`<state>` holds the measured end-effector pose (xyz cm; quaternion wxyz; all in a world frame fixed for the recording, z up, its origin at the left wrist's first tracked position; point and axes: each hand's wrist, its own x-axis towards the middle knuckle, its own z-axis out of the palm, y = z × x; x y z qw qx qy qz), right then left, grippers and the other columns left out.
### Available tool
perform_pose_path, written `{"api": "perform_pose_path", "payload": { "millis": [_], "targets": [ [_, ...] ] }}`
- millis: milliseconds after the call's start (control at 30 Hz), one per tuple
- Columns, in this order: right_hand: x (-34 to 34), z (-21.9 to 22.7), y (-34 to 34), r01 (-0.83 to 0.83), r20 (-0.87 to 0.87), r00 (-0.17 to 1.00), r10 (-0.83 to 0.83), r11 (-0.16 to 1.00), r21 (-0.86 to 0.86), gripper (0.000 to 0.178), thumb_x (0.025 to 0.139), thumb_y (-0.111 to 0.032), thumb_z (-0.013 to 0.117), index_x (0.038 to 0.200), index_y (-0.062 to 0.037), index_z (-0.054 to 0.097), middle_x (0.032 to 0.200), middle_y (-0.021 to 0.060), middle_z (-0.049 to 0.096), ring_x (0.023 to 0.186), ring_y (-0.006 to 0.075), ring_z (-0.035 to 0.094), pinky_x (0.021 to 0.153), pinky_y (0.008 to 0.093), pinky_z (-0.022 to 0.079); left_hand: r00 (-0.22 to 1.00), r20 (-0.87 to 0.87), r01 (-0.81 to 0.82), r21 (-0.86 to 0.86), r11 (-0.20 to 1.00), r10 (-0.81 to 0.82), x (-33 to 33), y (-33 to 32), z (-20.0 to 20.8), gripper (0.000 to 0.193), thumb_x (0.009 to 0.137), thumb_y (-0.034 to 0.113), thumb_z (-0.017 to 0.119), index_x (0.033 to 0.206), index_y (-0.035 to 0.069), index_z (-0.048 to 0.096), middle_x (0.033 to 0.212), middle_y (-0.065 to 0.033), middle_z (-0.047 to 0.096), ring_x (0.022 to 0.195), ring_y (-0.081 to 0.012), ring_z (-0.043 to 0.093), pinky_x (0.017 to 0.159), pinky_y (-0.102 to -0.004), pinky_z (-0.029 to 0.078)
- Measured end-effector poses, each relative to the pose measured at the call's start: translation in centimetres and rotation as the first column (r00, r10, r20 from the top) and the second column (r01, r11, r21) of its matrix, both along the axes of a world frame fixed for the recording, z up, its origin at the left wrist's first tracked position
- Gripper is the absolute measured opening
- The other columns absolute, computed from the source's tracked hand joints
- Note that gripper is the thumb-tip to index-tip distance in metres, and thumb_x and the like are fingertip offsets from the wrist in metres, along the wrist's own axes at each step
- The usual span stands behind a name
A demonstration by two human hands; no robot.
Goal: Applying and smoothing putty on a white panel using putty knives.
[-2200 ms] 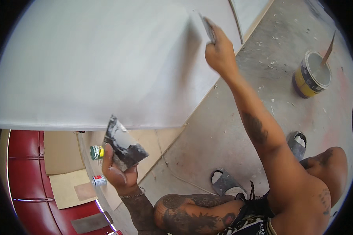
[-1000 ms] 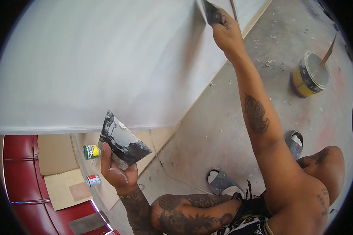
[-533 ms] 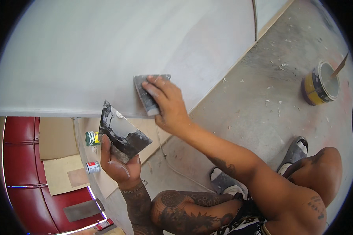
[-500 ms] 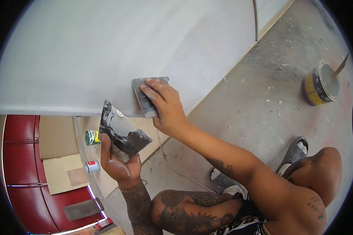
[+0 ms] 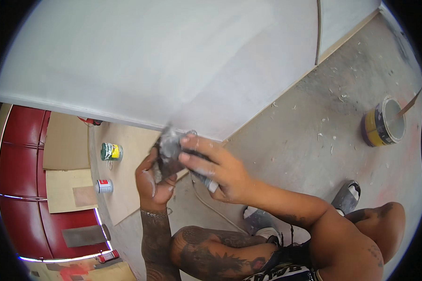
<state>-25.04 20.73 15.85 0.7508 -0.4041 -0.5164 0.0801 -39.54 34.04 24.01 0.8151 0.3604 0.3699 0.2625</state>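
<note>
Grey concrete floor (image 5: 286, 159) on the right, scattered with pale shavings, and a broad whitish panel (image 5: 140, 61) fills the top of my feed. Below the panel's lower edge, out in front of the person, we have both hands close together. Left hand (image 5: 157, 194): its grip is closed around a wide putty knife (image 5: 165, 164), with a smear of light paste (image 5: 172, 139) across the blade. Right hand (image 5: 229, 175): fingers spread over the back of a dark flat spreader (image 5: 202, 180), thumb side underneath, so that grip is holding too. Blade to blade now, though the blur means I can't tell whether the edges touch.

To me this looks like working the paste between the two tools. For a good job, I'd want the left blade steady and level as a palette, the spreader laid at a low angle, and one smooth draw gathering an even bead along its edge. Light pressure, I'd say; too steep and paste could spill off the side. Well off to the right stands the bucket (image 5: 374, 126), a stick (image 5: 411, 100) leaning out.
</note>
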Motion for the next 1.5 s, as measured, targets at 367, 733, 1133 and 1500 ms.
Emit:
{"api": "perform_pose_path", "payload": {
  "millis": [367,733,1133,1500],
  "targets": [
    [4.7,-6.2,-3.0,0.031,-0.024,0.998,-0.052,0.845,-0.534,0.060,0.070,0.012,0.052,0.126,-0.0080,0.059,0.126,0.0184,0.057,0.110,0.0380,0.058,0.091,0.0415,0.050,0.994,-0.103,0.006,0.420,0.907,0.041,2.7,-0.9,-0.5,0.028,0.096,0.015,0.055,0.119,-0.001,0.058,0.109,-0.0053,0.064,0.100,-0.0150,0.060,0.088,-0.0317,0.048],
    [4.9,-6.3,-3.6,0.404,0.484,0.852,-0.201,0.840,-0.363,0.055,0.071,0.010,0.052,0.125,-0.0031,0.056,0.125,0.0158,0.057,0.112,0.0341,0.055,0.093,0.0426,0.045,0.914,-0.370,0.331,0.442,0.834,-0.167,7.1,-2.0,-6.5,0.024,0.100,0.021,0.052,0.105,0.002,0.064,0.085,0.0049,0.055,0.077,-0.0040,0.044,0.070,-0.0219,0.039],
    [3.6,-6.5,-4.2,0.296,0.467,0.880,-0.089,0.871,-0.391,0.059,0.069,0.010,0.054,0.126,-0.0062,0.057,0.121,0.0129,0.060,0.113,0.0322,0.056,0.091,0.0413,0.045,0.916,-0.386,0.275,0.402,0.873,-0.110,7.1,-1.1,-8.5,0.023,0.101,0.022,0.051,0.095,0.003,0.063,0.085,0.0061,0.051,0.076,-0.0045,0.041,0.070,-0.0230,0.037],
    [2.7,-7.0,-3.6,0.187,0.498,0.864,0.076,0.870,-0.457,0.056,0.072,0.010,0.052,0.126,-0.0027,0.055,0.124,0.0172,0.058,0.115,0.0345,0.054,0.094,0.0417,0.044,0.826,-0.549,0.400,0.406,0.822,-0.130,5.9,-1.4,-6.7,0.023,0.100,0.022,0.051,0.094,0.003,0.063,0.082,0.0056,0.054,0.075,-0.0042,0.044,0.068,-0.0220,0.039]
  ]
}}
